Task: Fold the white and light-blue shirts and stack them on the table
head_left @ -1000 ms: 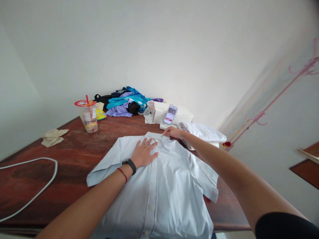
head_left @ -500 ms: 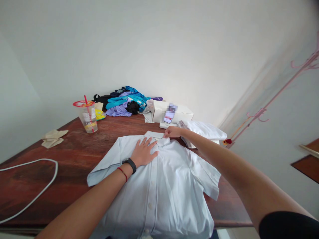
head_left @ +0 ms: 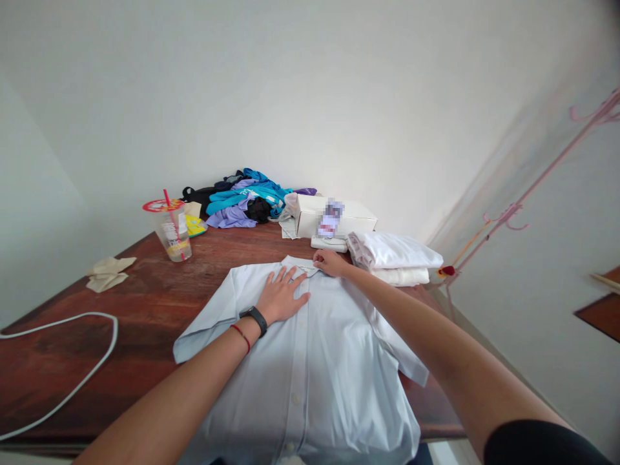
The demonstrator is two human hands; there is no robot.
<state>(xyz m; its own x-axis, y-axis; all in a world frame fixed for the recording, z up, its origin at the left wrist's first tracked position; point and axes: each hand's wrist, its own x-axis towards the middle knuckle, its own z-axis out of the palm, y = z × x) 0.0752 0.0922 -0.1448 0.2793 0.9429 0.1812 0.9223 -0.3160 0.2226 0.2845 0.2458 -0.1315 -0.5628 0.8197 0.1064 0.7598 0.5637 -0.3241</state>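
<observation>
A pale blue shirt (head_left: 310,361) lies buttoned, front up, flat on the wooden table (head_left: 145,303), its hem hanging over the near edge. The left hand (head_left: 283,297) presses its chest with fingers spread wide, pinning the cloth so it cannot slide. The right hand (head_left: 329,263) rests on the collar, fingers curled (whether pinching is unclear). 2 folded white garments (head_left: 394,258) lie just beyond.

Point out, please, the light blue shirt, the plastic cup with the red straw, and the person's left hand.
light blue shirt (head_left: 320,368): head view, on the front panel beside the buttons.
plastic cup (head_left: 173,234): head view, on the clear side wall.
left hand (head_left: 281,296): head view, on the back of the hand.
</observation>
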